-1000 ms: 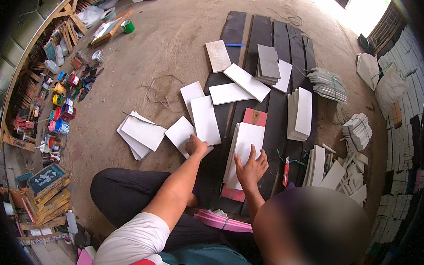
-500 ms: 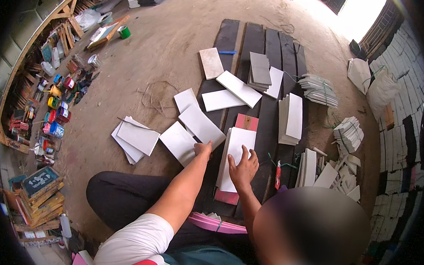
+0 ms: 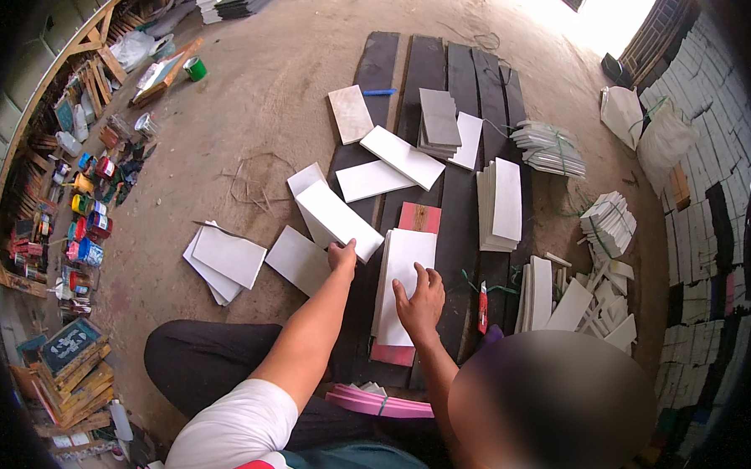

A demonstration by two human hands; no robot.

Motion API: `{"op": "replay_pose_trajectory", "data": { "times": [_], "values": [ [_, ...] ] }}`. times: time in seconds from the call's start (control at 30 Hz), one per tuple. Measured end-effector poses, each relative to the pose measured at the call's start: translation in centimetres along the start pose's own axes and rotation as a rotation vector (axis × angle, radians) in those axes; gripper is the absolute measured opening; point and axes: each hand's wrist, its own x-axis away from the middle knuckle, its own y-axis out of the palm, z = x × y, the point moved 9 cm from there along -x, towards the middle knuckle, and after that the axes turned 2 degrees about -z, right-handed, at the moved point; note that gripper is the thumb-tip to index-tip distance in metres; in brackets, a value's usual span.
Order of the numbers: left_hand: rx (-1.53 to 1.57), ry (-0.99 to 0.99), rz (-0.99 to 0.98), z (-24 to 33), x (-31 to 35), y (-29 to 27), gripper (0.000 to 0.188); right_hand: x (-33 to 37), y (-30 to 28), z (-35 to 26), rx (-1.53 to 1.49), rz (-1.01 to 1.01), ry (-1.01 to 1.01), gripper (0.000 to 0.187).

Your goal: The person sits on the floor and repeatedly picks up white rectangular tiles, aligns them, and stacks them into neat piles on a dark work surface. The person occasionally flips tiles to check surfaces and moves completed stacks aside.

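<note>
My left hand point(image 3: 342, 255) pinches the near end of a white rectangular panel point(image 3: 336, 218), which overlaps another white panel point(image 3: 305, 178) at its far end. A further white panel point(image 3: 301, 260) lies just left of that hand. My right hand point(image 3: 420, 303) rests with spread fingers on a stack of white panels point(image 3: 410, 257). Beneath this stack, a pinkish-red board point(image 3: 421, 215) sticks out at both ends. Two more white panels, one point(image 3: 402, 156) crossing the other point(image 3: 374, 181), lie farther off. A red box cutter point(image 3: 483, 309) sits right of my right hand.
Dark planks point(image 3: 459, 205) carry the panels. To the right stand a white stack point(image 3: 501, 205), a tied bundle point(image 3: 551, 147) and white offcuts point(image 3: 609, 299). Paint cans point(image 3: 90, 251) line the left. A pink tied bundle point(image 3: 360, 401) lies near my lap. A grey stack point(image 3: 439, 120) stands farther off.
The whole view has shifted slightly. My left hand and the white panel in it have moved a little away from me. My right hand stays on the stack.
</note>
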Motion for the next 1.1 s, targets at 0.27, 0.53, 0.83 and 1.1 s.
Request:
{"op": "replay_pose_trajectory", "data": {
  "times": [0.27, 0.53, 0.83, 1.1],
  "values": [
    [0.421, 0.633, -0.154, 9.8, 8.8, -6.8, 0.024, -2.3, -0.5, -4.6, -0.143, 0.052, -0.194, 0.084],
    [0.376, 1.039, -0.587, 13.7, 20.4, -3.8, 0.033, -7.5, -5.9, -9.5, -0.142, 0.168, -0.222, 0.114],
    [0.074, 0.759, -0.401, 7.2, 17.5, -1.8, 0.038, -1.1, -4.6, -1.0, 0.072, -0.07, 0.217, 0.098],
    [-0.133, 0.655, -0.41, 2.9, 16.0, -0.5, 0.055, 1.2, 0.8, -0.3, 0.305, -0.138, 0.197, 0.099]
  ]
}}
